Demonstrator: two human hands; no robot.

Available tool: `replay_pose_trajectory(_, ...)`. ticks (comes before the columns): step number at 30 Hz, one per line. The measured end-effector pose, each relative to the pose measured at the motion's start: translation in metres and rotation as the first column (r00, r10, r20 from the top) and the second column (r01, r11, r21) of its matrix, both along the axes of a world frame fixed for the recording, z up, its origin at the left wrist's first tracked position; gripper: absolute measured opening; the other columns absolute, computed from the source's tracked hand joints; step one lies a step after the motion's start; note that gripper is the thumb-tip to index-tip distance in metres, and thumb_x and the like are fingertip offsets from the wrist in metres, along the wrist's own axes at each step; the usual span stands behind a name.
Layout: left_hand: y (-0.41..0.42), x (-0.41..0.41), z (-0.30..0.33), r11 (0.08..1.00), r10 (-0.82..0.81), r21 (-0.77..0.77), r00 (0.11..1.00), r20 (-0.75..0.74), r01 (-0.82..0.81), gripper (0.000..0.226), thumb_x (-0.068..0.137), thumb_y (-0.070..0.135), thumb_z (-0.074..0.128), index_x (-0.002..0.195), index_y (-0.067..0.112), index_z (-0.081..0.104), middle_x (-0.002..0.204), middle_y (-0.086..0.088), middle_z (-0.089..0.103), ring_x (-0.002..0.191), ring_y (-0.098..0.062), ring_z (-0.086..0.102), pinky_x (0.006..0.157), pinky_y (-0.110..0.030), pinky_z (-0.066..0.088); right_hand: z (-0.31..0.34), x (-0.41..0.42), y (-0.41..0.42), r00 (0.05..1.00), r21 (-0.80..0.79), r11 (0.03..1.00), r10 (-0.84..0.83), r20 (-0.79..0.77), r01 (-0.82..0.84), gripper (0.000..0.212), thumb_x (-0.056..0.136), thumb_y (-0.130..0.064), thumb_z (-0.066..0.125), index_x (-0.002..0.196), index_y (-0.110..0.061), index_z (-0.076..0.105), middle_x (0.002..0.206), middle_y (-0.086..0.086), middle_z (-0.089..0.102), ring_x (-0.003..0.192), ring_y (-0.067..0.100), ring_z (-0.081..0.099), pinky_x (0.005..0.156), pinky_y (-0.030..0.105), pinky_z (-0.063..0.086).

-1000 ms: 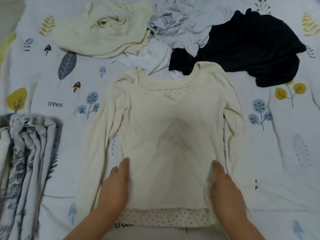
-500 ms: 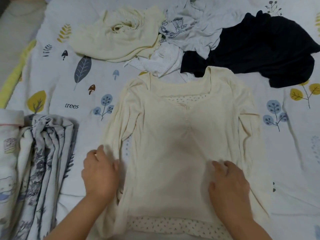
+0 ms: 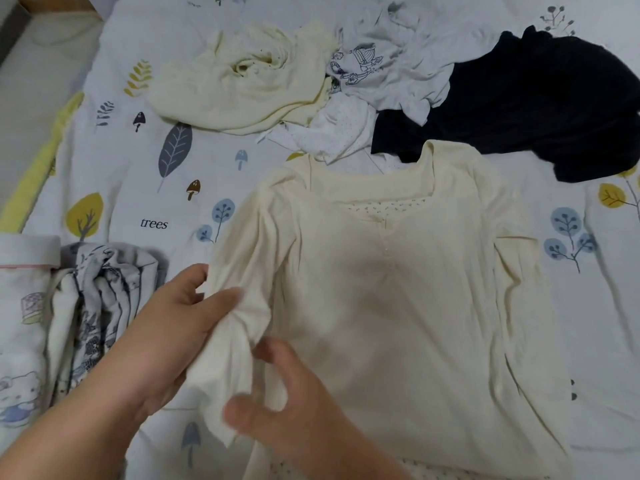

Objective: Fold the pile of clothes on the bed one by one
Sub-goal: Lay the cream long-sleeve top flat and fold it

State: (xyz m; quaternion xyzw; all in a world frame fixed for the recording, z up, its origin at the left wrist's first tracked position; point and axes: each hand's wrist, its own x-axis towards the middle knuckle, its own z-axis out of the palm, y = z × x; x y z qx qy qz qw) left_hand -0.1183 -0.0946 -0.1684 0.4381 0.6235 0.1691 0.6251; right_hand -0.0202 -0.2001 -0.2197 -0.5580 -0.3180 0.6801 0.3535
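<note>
Gripping the left sleeve of one cream long-sleeved knit top [image 3: 398,306], the left hand [image 3: 173,327] has thumb and fingers curled round a bunched length of the fabric, lifting it off the bedsheet. Right hand [image 3: 294,407] sits just beside it, nearest the camera, fingers bent and pinching the same sleeve near its cuff. Both hands hold the one sleeve; two hands counted.

The cream top lies face up and mostly flat on the white bedsheet printed with leaves, mushrooms and the word "trees" [image 3: 145,209]. Its right sleeve lies along the body on the far side from the hands. A dotted inner layer shows at the neckline and at the hem.

To the left, near the sheet's edge, stands one stack of folded grey-and-white patterned garments [image 3: 100,306], with one white cartoon-printed folded item [image 3: 20,323] touching it on the outer side.

Farther off, the unfolded pile counts four pieces: one crumpled pale yellow garment [image 3: 242,81], one white garment with a dark line drawing [image 3: 381,67], one small white dotted piece [image 3: 332,133] just beyond the cream top's collar, and one black garment [image 3: 526,105] touching the collar's far right edge. All four overlap or touch.
</note>
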Motion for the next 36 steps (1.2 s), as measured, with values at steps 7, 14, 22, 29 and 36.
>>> replay_pose_trajectory(7, 0.011, 0.044, 0.014, 0.972, -0.216, 0.120, 0.970, 0.116, 0.202, 0.016, 0.090, 0.012, 0.052, 0.096, 0.019, 0.066, 0.073, -0.005, 0.066, 0.058, -0.012, 0.059, 0.042, -0.022, 0.045, 0.025, 0.025, 0.013, 0.827, -0.094, 0.876, -0.478, -0.297, 0.473, 0.017, 0.067, -0.009, 0.064, 0.069, -0.020, 0.077, 0.063, -0.002, 0.067, 0.051, 0.005, 0.058, 0.051, 0.020, 0.046)
replay_pose_trajectory(14, 0.043, 0.054, -0.054, 0.859, -0.276, 0.344, 0.909, -0.314, 0.380, 0.024, 0.091, 0.006, 0.049, 0.081, 0.023, 0.063, 0.068, 0.001, 0.059, 0.047, -0.004, 0.049, 0.044, -0.011, 0.038, -0.016, 0.112, -0.032, 0.810, -0.445, 0.701, -0.576, 0.110, 0.558, 0.013, 0.089, -0.004, 0.053, 0.079, -0.008, 0.060, 0.054, 0.004, 0.056, 0.042, 0.014, 0.050, 0.049, 0.030, 0.043)
replay_pose_trajectory(22, 0.126, 0.053, -0.113, 0.411, -0.320, 0.353, 0.496, -0.808, 0.840, 0.042, 0.089, 0.006, 0.054, 0.131, 0.012, 0.051, 0.132, -0.016, 0.043, 0.096, -0.036, 0.057, 0.078, -0.037, 0.044, -0.046, 0.099, -0.042, 0.472, -0.375, 0.811, 0.142, 0.870, 0.449, 0.071, 0.080, -0.059, 0.055, 0.134, -0.020, 0.032, 0.126, 0.007, 0.037, 0.122, 0.026, 0.037, 0.093, 0.038, 0.038)
replay_pose_trajectory(29, 0.159, 0.080, -0.106, 0.303, -0.565, 0.146, 0.300, -0.768, 0.942, 0.018, 0.092, 0.014, 0.054, 0.075, 0.012, 0.058, 0.077, -0.004, 0.056, 0.078, -0.026, 0.054, 0.065, -0.030, 0.036, -0.058, 0.119, -0.057, 0.491, -0.385, 0.852, 0.182, 0.852, 0.354, 0.036, 0.091, -0.021, 0.050, 0.126, -0.022, 0.037, 0.117, 0.000, 0.051, 0.103, 0.021, 0.056, 0.079, 0.028, 0.040)
replay_pose_trajectory(36, 0.199, 0.109, -0.072, 0.352, -0.552, 0.159, 0.342, -0.761, 0.922, 0.022, 0.088, 0.024, 0.060, 0.075, 0.007, 0.066, 0.066, -0.002, 0.057, 0.064, -0.017, 0.048, 0.059, -0.027, 0.034, -0.035, 0.150, -0.072, 0.800, -0.394, 0.863, -0.021, 0.599, 0.318, 0.050, 0.073, 0.011, 0.050, 0.049, -0.032, 0.053, 0.047, -0.012, 0.053, 0.048, -0.002, 0.049, 0.048, 0.013, 0.036)
